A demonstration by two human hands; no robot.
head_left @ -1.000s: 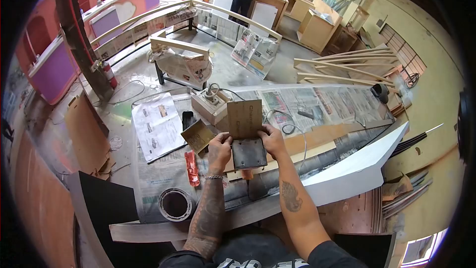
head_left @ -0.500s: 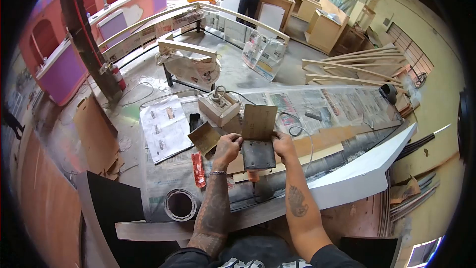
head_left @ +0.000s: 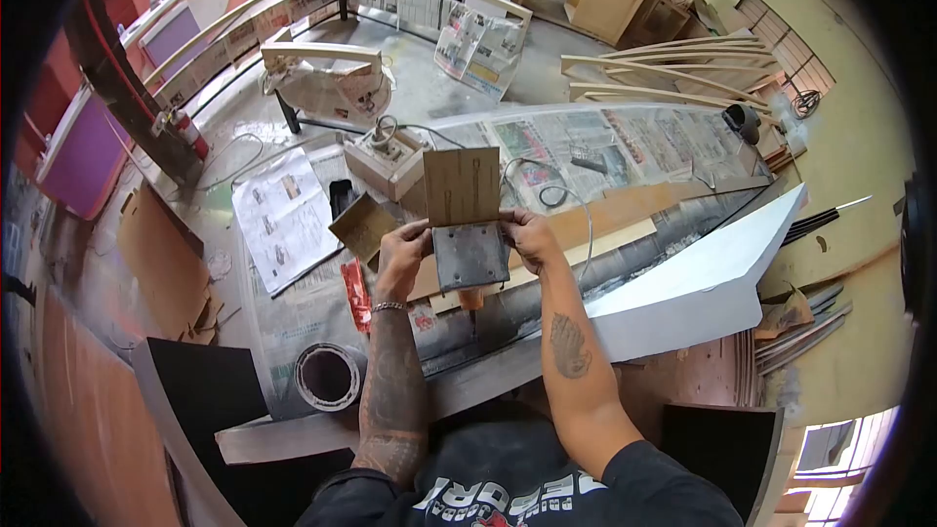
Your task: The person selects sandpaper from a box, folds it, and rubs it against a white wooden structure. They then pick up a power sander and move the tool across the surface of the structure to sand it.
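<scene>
Partly legible white lettering (head_left: 498, 504) is running upside down across your black shirt (head_left: 488, 444), nearer than the dark sander pad (head_left: 470, 257), at whose far edge your left hand (head_left: 403, 256) and right hand (head_left: 530, 239) are pinching a streaky brown sheet (head_left: 463, 185) upright, grips closed on its lower corners

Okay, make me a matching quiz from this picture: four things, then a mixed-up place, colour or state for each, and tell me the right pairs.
Things:
1. Brown sheet
2. Can
3. Wrapper
4. Panel

Descriptions:
A. Red
B. Between the left hand and right hand
C. White
D. Round, dark inside

Right pairs: 1-B, 2-D, 3-A, 4-C.
</scene>
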